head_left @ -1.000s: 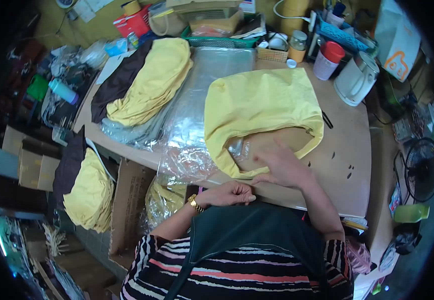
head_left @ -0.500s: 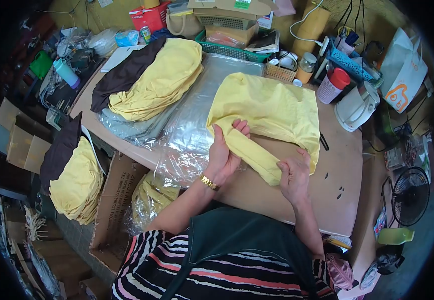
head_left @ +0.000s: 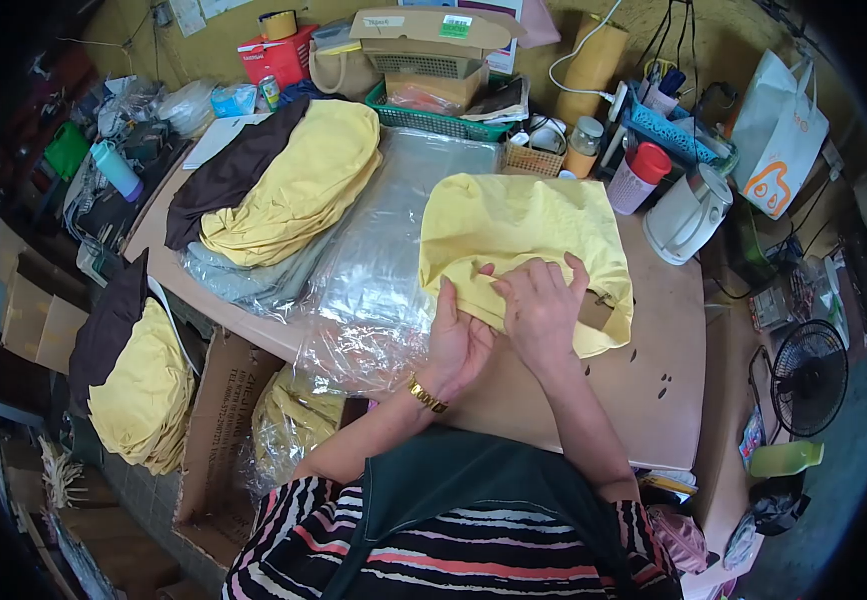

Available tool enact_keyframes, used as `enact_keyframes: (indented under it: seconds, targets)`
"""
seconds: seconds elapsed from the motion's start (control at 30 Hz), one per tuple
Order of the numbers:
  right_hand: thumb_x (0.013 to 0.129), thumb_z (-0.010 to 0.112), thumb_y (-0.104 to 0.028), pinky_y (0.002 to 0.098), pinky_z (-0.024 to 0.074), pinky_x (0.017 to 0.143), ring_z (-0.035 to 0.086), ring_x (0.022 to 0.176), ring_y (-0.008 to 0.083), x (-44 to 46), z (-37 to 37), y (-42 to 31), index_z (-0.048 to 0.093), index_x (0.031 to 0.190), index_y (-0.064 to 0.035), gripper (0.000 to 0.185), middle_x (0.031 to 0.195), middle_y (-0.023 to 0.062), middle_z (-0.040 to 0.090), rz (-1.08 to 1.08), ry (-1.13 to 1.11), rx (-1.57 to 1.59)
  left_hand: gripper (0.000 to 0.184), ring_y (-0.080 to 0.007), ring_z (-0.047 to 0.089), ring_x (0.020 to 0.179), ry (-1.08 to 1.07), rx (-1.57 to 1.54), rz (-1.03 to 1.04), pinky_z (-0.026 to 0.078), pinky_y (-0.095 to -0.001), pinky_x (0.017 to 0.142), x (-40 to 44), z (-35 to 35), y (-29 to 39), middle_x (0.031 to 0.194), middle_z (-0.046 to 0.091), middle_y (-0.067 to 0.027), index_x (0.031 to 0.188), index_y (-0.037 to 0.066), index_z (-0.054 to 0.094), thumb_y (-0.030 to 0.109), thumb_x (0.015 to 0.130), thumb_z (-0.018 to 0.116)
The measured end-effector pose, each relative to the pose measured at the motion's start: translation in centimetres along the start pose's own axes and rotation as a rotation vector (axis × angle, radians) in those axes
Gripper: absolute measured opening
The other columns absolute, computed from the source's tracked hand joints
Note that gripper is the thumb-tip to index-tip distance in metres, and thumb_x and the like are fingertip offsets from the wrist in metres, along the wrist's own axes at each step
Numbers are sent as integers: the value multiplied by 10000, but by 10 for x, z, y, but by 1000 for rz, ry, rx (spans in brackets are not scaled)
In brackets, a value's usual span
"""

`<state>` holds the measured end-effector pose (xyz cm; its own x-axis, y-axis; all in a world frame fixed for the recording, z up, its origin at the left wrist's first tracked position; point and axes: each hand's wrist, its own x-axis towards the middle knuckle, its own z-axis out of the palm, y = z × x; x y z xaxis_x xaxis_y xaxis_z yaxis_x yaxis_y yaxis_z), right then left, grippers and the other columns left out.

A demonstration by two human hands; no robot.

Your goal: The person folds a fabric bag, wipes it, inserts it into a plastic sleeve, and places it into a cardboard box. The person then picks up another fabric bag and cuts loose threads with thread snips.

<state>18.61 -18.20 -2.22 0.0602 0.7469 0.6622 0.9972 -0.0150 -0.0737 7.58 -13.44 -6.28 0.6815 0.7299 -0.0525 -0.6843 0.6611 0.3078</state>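
A yellow fabric piece (head_left: 524, 215) lies spread on the table in front of me, its near band folded and a gap at its lower right showing the tabletop. My left hand (head_left: 459, 348) holds the near left edge of this fabric, thumb on top and fingers curled beneath. Just to its right, my right hand (head_left: 544, 310) bends over the same edge with its fingertips pinched at the cloth and the little finger lifted. What exactly lies between those fingertips is hidden.
Clear plastic bags (head_left: 384, 240) lie left of the fabric. Beyond them is a stack of yellow cloth (head_left: 294, 190) with dark brown cloth (head_left: 224, 180). A white kettle (head_left: 689, 215) and a red-lidded cup (head_left: 639, 178) stand at right. An open carton (head_left: 219, 430) sits below the table's left edge.
My right hand has moved left from the fabric's right end to beside my left hand. The strip stretched between my hands has been let go on the right. The view has shifted slightly.
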Motion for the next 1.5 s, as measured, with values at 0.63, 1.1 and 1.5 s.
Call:
enact_keyframes:
  seconds: [0.63,1.1,1.5]
  targets:
    - [826,644,-136,402,367,873,565,790,276,-4,22,-10,573,845,-54,110,801,87,570,3,-57,149,534,-180,556,1137,-11,15,-157,446,-354,971,-13,-11,-1,1304,538,-79,1355,66,407,465,1025,274]
    - [854,667,-278,455,471,602,607,645,363,-8,-12,14,601,924,-52,245,657,150,619,131,-46,308,330,-133,633,943,14,53,-115,536,-267,810,-3,-40,3,1109,629,-75,1177,26,521,297,989,515]
    - [833,691,-254,429,452,592,588,621,370,-32,-9,30,651,827,-19,238,612,149,593,287,-343,413,386,-219,586,1113,168,419,-48,456,-381,1024,-1,-52,-5,1208,598,-86,1237,37,493,332,989,494]
